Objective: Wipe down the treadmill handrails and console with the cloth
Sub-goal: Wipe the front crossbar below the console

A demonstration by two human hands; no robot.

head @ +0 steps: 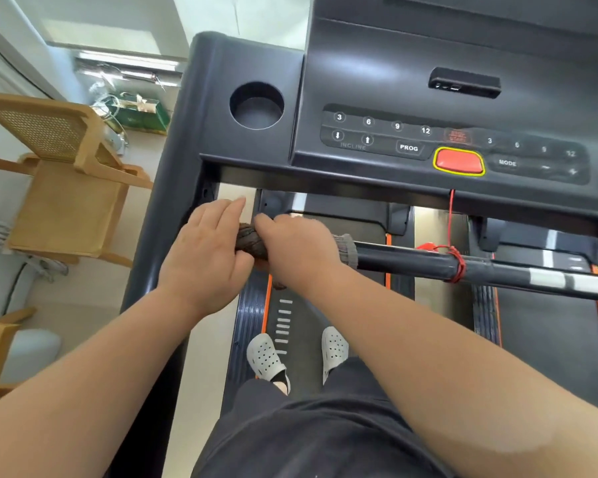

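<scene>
Gripping the crumpled dark brown cloth (251,240), the right hand (299,251) has its fingers curled over the top of the black horizontal handrail bar (404,262). The cloth is wrapped round the left end of that bar. A grey ribbed edge (347,250) shows just past the right hand's knuckles; whether it belongs to the cloth cannot be told.

The left hand (204,250) lies against the cloth's left end with its fingers straight, close together and released, pointing forward toward the upright. Its thumb is hidden.

Above the bar sits the dark grey plastic treadmill console (428,81), with a round cup holder (256,105) at its left and a red button with a yellow rim (459,161) among the keys. A thin red cord (451,215) hangs from below that button and is wound round the bar.

The person stands on the dark running belt (301,319) in white perforated clogs (265,357). A light wooden chair with a woven cane back (59,167) stands on the floor to the left.
</scene>
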